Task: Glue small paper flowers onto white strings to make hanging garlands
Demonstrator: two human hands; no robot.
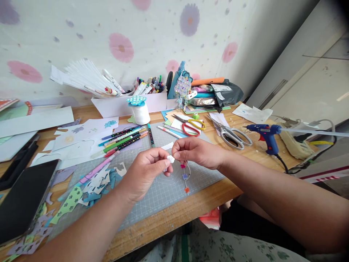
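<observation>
Left hand (148,169): thumb and fingers pinched on a small white piece (171,158), over the middle of the cutting mat.
Right hand (195,152): just beside the left, fingers curled, thumb and forefinger drawn together at the white piece; whether they grip it or a thread, I cannot tell.
Flower strand (185,176): below the right hand, with pink, violet and orange flowers in a row; its upper end is hidden, and whether it hangs or lies is unclear.
Cutting mat (163,194): grey, gridded, near the front edge of the desk (215,200).
Pens (125,140): grouped behind the left hand, partly on pale paper.
Paper scraps (67,203): green, blue and white, on the mat's left part.
Phone (25,200): dark screen up, toward the desk's front left corner.
Scissors: a red-and-yellow-handled pair (187,121) behind the right hand; a silver pair (227,131) to its right.
Glue gun (265,135): blue, near the desk's right edge, a clear stick projecting from its rear.
White cylinder (141,114): toward the back edge, topped by a teal patterned disc (136,100).
</observation>
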